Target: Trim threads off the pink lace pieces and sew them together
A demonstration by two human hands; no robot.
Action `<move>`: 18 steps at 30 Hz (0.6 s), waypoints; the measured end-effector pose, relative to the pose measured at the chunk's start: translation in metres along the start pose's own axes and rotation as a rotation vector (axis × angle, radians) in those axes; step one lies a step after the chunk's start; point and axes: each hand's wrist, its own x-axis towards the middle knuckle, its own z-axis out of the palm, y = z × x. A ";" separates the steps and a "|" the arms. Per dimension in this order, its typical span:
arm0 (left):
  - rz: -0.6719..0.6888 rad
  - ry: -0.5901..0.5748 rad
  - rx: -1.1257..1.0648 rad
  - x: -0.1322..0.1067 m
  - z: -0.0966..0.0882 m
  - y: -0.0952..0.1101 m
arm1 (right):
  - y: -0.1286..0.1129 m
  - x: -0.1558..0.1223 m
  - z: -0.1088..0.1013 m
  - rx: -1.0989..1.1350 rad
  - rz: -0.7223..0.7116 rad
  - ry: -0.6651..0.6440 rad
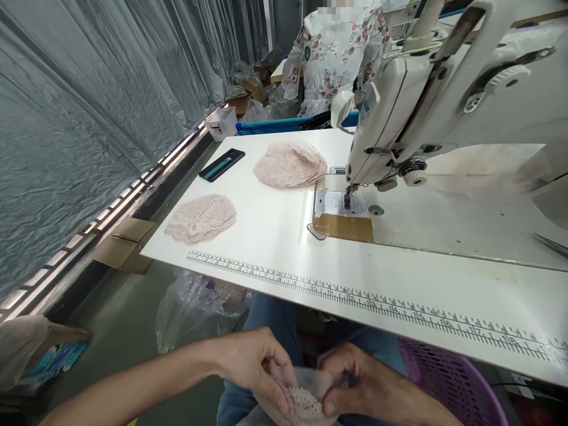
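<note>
Below the table's front edge, over my lap, my left hand point(255, 370) and my right hand point(355, 384) both pinch a small clear plastic bag point(302, 393) with a pale pink lace piece inside it. The fingers of both hands are curled on the bag. On the white table point(275, 236) lies a stack of pink lace pieces point(202, 218) at the left and a larger pile of similar pink pieces point(290, 165) farther back, near the sewing machine point(444, 100). The needle point(347, 198) stands over the metal plate.
A black phone point(222, 164) lies at the table's far left. A printed ruler point(377, 305) runs along the front edge. A purple basket point(448, 384) sits at my right, a plastic bag point(195, 305) on the floor at left. Another person in a floral top point(332, 53) stands behind the table.
</note>
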 end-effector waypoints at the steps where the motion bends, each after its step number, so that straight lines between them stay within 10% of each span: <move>1: 0.013 0.014 0.006 0.000 0.001 -0.001 | 0.001 0.000 0.001 -0.001 -0.004 0.000; 18: 0.143 0.297 0.003 -0.009 0.012 -0.017 | 0.008 -0.017 0.006 -0.106 0.005 0.100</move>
